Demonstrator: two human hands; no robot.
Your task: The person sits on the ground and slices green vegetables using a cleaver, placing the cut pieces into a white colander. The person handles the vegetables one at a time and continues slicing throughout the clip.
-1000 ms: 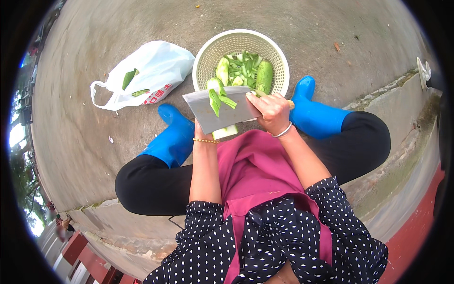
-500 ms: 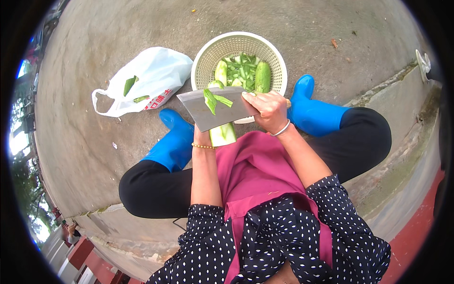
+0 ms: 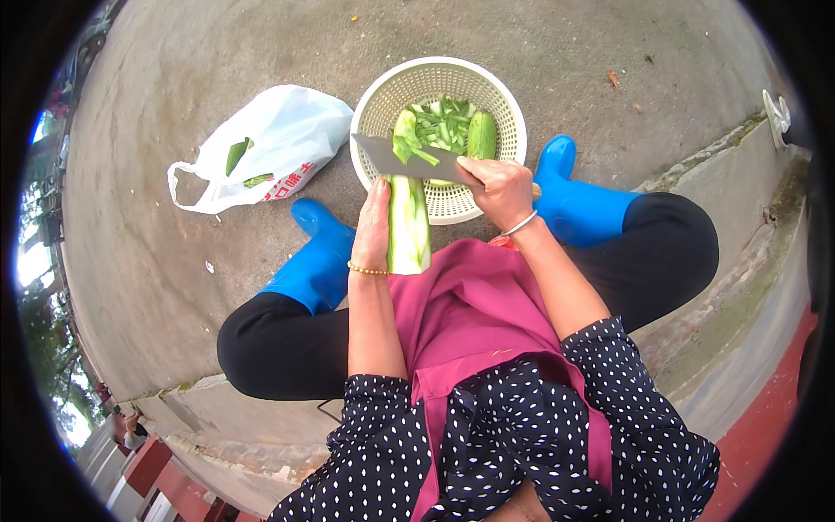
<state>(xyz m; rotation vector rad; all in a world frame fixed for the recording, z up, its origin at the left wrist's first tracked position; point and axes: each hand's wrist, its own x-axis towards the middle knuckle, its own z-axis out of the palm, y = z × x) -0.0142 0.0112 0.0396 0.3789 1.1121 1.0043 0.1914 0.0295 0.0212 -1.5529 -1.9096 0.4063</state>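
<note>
My left hand (image 3: 374,224) is wrapped along the side of a long, partly cut cucumber (image 3: 407,230) with pale flesh showing. It is held upright over my lap, near the basket's front rim. My right hand (image 3: 504,193) grips a cleaver (image 3: 380,154) by its handle, with the blade pointing left across the cucumber's far end. Strips of green cucumber cling to the blade. Beyond it, a cream plastic basket (image 3: 374,96) holds several chopped green pieces (image 3: 445,124) and a larger cucumber chunk (image 3: 483,137). The blade hides part of the basket's contents.
A white plastic bag (image 3: 278,130) with green scraps on it lies on the concrete floor (image 3: 217,61) to the left. My blue boots (image 3: 322,252) flank the basket's near side. A low concrete ledge (image 3: 739,165) runs along the right.
The cleaver has moved away from me and its blade has tilted more edge-on. More of the cucumber and my left hand now show below it.
</note>
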